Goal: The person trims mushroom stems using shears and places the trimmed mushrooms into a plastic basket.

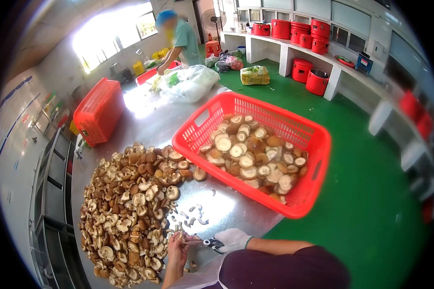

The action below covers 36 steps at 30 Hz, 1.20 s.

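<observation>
My bare left hand [176, 251] is closed on a mushroom, mostly hidden by the fingers, at the near edge of the metal table [236, 212]. My right hand [232, 240], in a white glove, grips scissors [212, 243] with black-and-white handles. Their blades point left and reach the fingers of my left hand. Left of my hands spreads a large heap of brown mushrooms [130, 207]. Several cut stems [192, 221] lie scattered on the metal just beyond my left hand. A red basket [301, 204] farther right holds trimmed mushrooms [248, 161], many with pale cut faces up.
Another red basket [99, 113] stands on its side at the table's left. At the far end, a person in a green shirt [190, 45] works beside a clear plastic bag [193, 82]. Red tubs [280, 29] line a white counter across the green floor [361, 159].
</observation>
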Each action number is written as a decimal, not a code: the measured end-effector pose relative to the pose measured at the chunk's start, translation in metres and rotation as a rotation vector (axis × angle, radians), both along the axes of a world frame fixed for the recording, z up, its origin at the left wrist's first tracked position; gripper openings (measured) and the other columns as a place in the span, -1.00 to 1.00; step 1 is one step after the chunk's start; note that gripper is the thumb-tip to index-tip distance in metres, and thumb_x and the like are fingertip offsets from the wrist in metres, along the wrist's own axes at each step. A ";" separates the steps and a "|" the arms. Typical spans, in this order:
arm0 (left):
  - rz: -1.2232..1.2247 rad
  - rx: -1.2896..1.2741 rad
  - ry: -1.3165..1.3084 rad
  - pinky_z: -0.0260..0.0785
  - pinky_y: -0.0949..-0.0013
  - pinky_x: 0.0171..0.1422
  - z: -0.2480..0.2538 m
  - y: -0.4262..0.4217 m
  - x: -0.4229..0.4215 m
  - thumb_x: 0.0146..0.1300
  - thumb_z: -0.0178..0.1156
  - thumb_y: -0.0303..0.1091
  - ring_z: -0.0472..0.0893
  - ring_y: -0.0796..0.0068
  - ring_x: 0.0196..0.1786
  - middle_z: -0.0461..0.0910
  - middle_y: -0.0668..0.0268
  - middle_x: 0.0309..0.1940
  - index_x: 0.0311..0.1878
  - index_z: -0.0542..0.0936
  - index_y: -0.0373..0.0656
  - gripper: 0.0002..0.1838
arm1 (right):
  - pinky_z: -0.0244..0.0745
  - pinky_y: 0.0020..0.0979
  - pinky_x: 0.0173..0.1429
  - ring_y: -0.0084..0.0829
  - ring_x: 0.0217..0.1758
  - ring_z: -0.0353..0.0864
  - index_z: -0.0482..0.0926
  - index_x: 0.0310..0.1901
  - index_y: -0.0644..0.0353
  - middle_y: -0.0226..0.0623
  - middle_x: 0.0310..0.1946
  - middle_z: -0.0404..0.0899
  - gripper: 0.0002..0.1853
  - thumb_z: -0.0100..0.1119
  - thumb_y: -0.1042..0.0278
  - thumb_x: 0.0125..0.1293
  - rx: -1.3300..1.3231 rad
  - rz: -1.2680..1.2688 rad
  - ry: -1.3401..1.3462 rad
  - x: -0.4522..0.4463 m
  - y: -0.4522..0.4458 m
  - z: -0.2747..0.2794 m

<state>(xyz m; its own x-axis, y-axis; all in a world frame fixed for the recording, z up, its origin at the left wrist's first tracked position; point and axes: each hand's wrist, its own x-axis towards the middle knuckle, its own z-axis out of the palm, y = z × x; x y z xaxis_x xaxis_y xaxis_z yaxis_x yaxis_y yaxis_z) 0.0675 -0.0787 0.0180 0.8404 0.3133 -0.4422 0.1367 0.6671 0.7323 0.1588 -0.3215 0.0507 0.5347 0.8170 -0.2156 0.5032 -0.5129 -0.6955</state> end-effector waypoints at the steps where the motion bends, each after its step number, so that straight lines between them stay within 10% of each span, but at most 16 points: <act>1: 0.002 0.008 -0.005 0.59 0.18 -0.02 0.001 -0.002 -0.001 0.28 -0.07 -0.57 0.63 0.00 -0.04 0.51 0.06 -0.01 0.22 0.21 -0.20 -0.58 | 0.47 -0.07 -0.18 0.02 -0.29 0.61 0.55 -0.27 0.13 -0.02 -0.41 0.60 -0.66 0.11 -0.02 0.21 -0.039 0.019 0.004 0.002 0.001 0.008; 30: 0.098 0.194 -0.142 0.29 0.19 0.41 0.068 0.007 -0.013 0.27 -0.12 -0.63 0.46 0.21 0.28 0.36 0.10 0.24 0.36 0.13 -0.22 -0.44 | 0.51 -0.04 -0.21 0.02 -0.33 0.62 0.55 -0.34 0.15 -0.04 -0.43 0.61 -0.68 0.16 0.02 0.17 -0.147 0.027 -0.235 0.001 0.062 0.049; 36: 0.090 0.366 -0.224 0.27 0.41 0.34 0.000 0.003 -0.003 0.30 0.04 -0.53 0.44 0.47 0.22 0.42 0.26 0.20 0.38 0.13 -0.20 -0.41 | 0.52 -0.04 -0.23 0.03 -0.37 0.62 0.54 -0.38 0.13 -0.01 -0.48 0.60 -0.66 0.20 -0.02 0.11 -0.149 0.085 -0.408 0.001 0.070 0.031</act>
